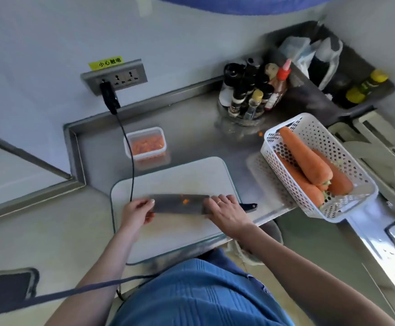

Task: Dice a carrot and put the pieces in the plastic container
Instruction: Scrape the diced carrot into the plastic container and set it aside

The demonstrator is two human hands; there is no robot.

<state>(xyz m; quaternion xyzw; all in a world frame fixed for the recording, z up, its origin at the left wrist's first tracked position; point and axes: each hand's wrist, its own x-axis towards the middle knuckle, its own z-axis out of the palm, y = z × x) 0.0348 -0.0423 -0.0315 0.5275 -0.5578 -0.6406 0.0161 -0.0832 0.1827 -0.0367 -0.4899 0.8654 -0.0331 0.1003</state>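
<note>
A cleaver [180, 203] lies flat over the white cutting board [191, 175], with a small orange carrot bit [185, 201] stuck on its blade. My left hand [136, 214] pinches the blade's far end. My right hand [227, 211] grips the blade end of the black handle [250, 206]. Behind the board stands the clear plastic container [145, 143], holding diced carrot. Whole carrots [309, 165] lie in a white perforated basket [321, 128] to the right.
A black cable [130, 161] runs from the wall socket [114, 77] down across the board's left edge. A rack of spice bottles [255, 90] stands at the back. A dark phone [5, 285] lies at the lower left. The steel counter ends just right of the board.
</note>
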